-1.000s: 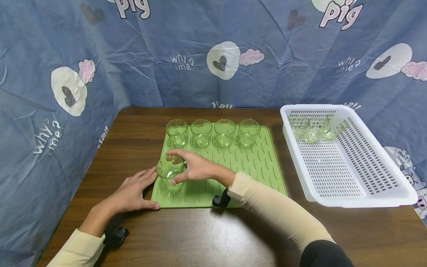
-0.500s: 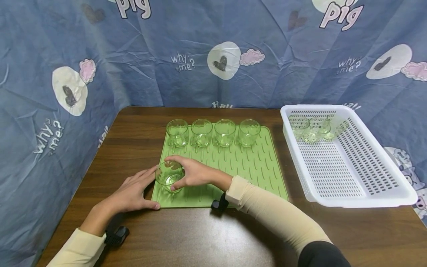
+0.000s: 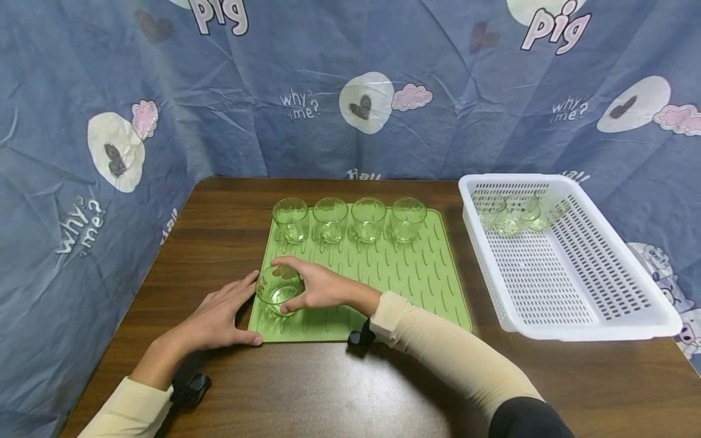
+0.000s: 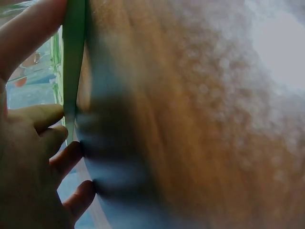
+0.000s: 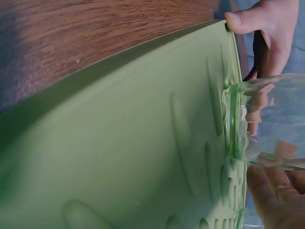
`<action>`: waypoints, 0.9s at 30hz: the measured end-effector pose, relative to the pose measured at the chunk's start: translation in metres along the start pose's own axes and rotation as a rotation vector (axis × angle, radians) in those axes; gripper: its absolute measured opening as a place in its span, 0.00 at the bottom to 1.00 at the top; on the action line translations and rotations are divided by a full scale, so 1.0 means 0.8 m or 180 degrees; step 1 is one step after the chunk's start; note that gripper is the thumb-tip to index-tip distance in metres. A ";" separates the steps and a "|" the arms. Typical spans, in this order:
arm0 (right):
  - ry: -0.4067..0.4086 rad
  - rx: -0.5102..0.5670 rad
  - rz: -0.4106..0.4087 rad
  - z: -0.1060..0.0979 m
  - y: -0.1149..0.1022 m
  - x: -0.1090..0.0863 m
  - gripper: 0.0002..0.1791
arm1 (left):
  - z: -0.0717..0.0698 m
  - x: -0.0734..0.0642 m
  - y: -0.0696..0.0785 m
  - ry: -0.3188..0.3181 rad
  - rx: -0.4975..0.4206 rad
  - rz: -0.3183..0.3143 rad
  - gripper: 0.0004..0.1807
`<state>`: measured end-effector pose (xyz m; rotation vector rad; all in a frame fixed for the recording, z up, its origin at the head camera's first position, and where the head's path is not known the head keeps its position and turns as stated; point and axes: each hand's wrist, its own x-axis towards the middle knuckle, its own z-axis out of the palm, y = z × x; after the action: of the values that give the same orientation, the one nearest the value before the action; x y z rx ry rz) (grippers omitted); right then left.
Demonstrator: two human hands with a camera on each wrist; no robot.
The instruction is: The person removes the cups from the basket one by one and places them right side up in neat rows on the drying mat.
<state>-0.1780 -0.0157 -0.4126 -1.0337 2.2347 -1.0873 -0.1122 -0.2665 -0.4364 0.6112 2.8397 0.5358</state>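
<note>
My right hand (image 3: 323,286) holds a clear green-tinted drinking glass (image 3: 279,289) by its side, thumb in front and fingers behind. The glass is upright at the front left of a green ridged mat (image 3: 394,261); in the right wrist view its base (image 5: 233,121) is right at the mat's surface. My left hand (image 3: 216,313) lies at the mat's left edge, fingers extended along it and the thumb at the front corner. Along the mat's back edge stands a row of several matching glasses (image 3: 369,219), all upright.
On the right of the brown wooden table (image 3: 306,389) is a white perforated plastic basket (image 3: 547,277). Several more glasses (image 3: 506,216) sit together at its back left. A blue printed cloth (image 3: 306,140) hangs behind and to the left of the table.
My right hand has brought the glass slightly toward me and down onto the front left of the mat, then held nearly still. The left hand has stayed in place.
</note>
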 end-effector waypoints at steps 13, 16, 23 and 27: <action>-0.0091 -0.0127 -0.0030 -0.012 -0.006 -0.007 0.59 | -0.003 0.000 0.003 -0.0044 0.0019 -0.0011 0.59; -0.0059 -0.0342 -0.0031 -0.027 -0.014 -0.018 0.59 | -0.004 0.001 0.004 -0.0039 0.0022 -0.0018 0.59; 0.0293 -0.0695 -0.0190 -0.075 -0.037 -0.055 0.52 | -0.002 0.001 0.004 0.0009 -0.0012 0.0008 0.59; 0.0825 -0.0667 -0.0319 -0.123 -0.046 -0.086 0.46 | -0.001 0.001 0.003 0.0018 0.0000 0.0000 0.60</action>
<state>-0.1842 0.0696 -0.3203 -1.1571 2.5726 -1.1006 -0.1124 -0.2642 -0.4346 0.6106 2.8448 0.5383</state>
